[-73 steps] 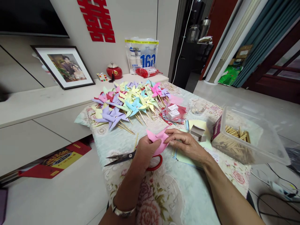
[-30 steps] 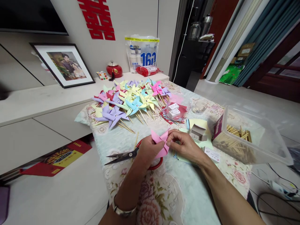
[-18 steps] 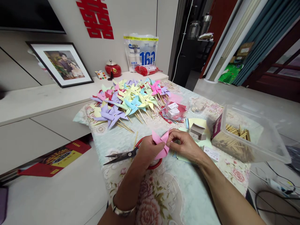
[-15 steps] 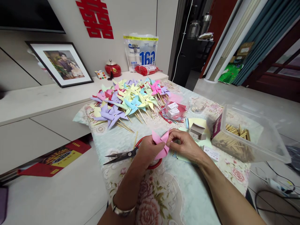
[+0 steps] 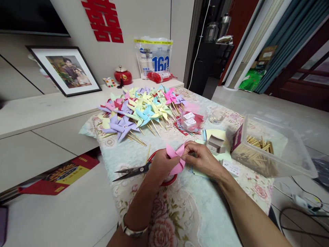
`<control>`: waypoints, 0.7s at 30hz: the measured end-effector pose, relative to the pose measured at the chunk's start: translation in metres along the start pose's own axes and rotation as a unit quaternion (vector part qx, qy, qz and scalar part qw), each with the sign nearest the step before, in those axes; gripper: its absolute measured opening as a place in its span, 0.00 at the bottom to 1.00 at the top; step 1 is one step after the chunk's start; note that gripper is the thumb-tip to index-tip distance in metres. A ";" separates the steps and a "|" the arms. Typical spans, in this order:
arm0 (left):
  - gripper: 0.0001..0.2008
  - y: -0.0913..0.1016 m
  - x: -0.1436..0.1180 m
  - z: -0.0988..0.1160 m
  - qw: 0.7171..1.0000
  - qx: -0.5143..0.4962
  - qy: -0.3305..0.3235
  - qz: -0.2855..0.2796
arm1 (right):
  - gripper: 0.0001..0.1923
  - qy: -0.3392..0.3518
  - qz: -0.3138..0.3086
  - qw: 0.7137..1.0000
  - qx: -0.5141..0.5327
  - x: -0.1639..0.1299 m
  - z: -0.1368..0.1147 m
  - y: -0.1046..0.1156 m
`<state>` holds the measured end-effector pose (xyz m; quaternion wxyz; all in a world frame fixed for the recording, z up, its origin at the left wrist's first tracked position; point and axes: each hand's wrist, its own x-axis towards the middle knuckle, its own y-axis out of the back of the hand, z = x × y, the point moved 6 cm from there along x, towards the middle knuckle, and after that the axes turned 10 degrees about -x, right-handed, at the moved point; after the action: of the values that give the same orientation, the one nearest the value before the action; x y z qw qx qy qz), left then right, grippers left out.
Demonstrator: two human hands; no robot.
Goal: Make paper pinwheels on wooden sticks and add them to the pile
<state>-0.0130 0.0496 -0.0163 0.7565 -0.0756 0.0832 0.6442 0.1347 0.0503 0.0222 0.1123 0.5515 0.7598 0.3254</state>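
Gripped pink paper pinwheel (image 5: 175, 160) with left hand (image 5: 160, 165) and pinched its folded tip with right hand (image 5: 203, 160), just above scissors (image 5: 140, 169) on desk (image 5: 195, 212).

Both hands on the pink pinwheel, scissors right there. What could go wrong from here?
1. The scissors lie open under the left hand, blades out over the table edge; a nudge might knock them off or nick the wrist.
2. The pink pinwheel is pinched only at its folds by the left hand and right hand; the flaps may spring open.
3. The clear box of sticks seems to overhang the table; an elbow could tip it.
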 end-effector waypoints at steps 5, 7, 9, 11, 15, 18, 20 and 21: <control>0.12 0.000 -0.001 0.001 1.000 0.020 0.000 -0.003 | 0.06 0.000 0.004 1.000 -0.008 0.001 0.000 0.000; 0.12 -0.001 -0.001 0.001 1.000 0.018 0.000 -0.007 | 0.07 0.002 0.007 1.000 -0.011 0.001 0.000 0.001; 0.12 -0.001 -0.001 0.000 1.000 0.011 0.002 -0.011 | 0.07 0.001 0.008 1.000 -0.016 0.001 0.000 0.001; 0.13 -0.002 0.000 0.000 1.000 0.001 0.003 -0.012 | 0.07 -0.003 0.011 1.000 -0.020 0.001 0.001 0.001; 0.13 -0.003 0.000 0.001 1.000 0.009 -0.002 -0.022 | 0.07 -0.008 0.019 0.999 -0.025 0.001 0.001 0.002; 0.13 -0.003 0.000 0.001 0.999 0.027 0.000 -0.024 | 0.07 -0.007 0.022 1.000 -0.017 0.001 0.001 0.003; 0.13 -0.002 0.000 0.001 0.999 0.026 -0.002 -0.020 | 0.07 -0.009 0.022 1.000 -0.008 0.001 0.000 0.002; 0.13 -0.002 0.000 0.002 1.000 0.024 -0.005 -0.016 | 0.07 -0.010 0.022 1.000 -0.002 0.001 -0.001 0.002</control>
<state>-0.0115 0.0495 -0.0146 0.7691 -0.0555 0.0935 0.6299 0.1359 0.0513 0.0243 0.1142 0.5710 0.7456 0.3240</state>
